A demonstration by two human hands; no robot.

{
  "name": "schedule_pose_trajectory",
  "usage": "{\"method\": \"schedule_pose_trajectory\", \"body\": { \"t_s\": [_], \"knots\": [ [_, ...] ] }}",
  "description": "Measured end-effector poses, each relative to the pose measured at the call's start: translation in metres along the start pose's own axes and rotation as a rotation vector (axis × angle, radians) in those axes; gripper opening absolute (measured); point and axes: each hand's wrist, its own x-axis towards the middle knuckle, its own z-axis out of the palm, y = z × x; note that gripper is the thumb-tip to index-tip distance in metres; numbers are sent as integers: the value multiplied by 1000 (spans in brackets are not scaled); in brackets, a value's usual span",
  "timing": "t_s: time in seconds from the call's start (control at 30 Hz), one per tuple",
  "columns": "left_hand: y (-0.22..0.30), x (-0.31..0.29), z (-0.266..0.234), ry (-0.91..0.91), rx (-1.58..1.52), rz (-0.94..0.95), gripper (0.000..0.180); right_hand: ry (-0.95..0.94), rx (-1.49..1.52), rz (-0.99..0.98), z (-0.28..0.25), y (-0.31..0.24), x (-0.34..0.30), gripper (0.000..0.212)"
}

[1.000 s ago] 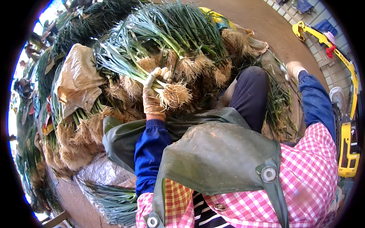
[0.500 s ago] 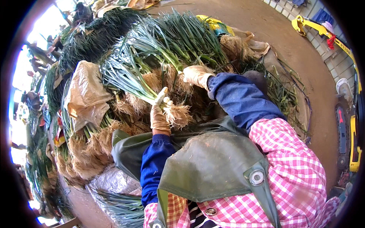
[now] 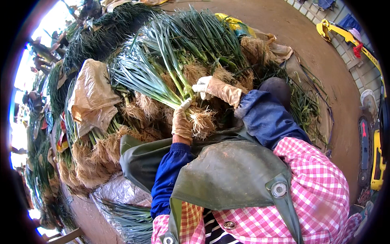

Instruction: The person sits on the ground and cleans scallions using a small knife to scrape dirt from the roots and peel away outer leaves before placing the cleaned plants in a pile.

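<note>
My left hand (image 3: 182, 122), in a tan glove, is closed round a bunch of leek-like green stalks (image 3: 162, 87) just above their roots. The pale, stringy roots (image 3: 203, 122) stick out to the right of this hand, and the long leaves fan to the upper left. My right hand (image 3: 211, 88), gloved in tan and white, has its fingers curled at a stalk (image 3: 177, 76) lying against the bunch; its fingertips are partly hidden. Behind both hands a big heap of the same stalks (image 3: 195, 36) lies with roots toward me.
A crumpled tan plastic sheet (image 3: 91, 95) covers part of the heap at left. More rooted stalks (image 3: 91, 162) lie below it. Loose leaves (image 3: 302, 101) litter the ground at right, near my dark knee (image 3: 276, 90). A yellow toy-like digger (image 3: 345, 34) stands by the wall.
My right hand has brought a stalk down from the heap to the bunch. My left hand has shifted slightly right and up with the bunch, so the two hands are closer.
</note>
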Motion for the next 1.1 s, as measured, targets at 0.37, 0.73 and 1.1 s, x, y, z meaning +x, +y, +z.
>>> {"method": "schedule_pose_trajectory", "body": {
  "t_s": [0.37,0.73,1.1],
  "knots": [
    [6,-30,40,-22,-144,6,13,495,-289,-305,60,27,30,44],
    [20,-55,41,-119,-35,9,12,680,-493,-198,-41,-16,14,25],
    [17,-51,27,-73,166,-66,17,-22,-936,-428,28,-30,-5,54]
  ]
}}
